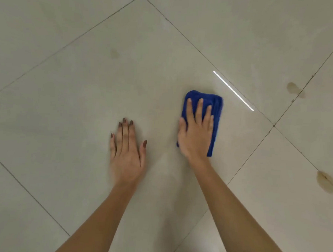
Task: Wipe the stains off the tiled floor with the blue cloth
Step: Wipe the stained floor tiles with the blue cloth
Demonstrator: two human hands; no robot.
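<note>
A folded blue cloth [216, 109] lies flat on the pale tiled floor [66, 101], right of centre. My right hand [197, 133] presses down on it with the fingers spread over its top. My left hand [127, 152] rests palm down on the bare tile to the left, fingers together, holding nothing. A faint brownish stain [114, 53] marks the same tile further away. Darker brown stains sit at the right, one near a grout line [293, 87] and one at the right edge [325, 181].
Dark grout lines cross the floor diagonally. A bright strip of reflected light [233, 90] lies along the grout line just beyond the cloth. Nothing else stands on the floor in view.
</note>
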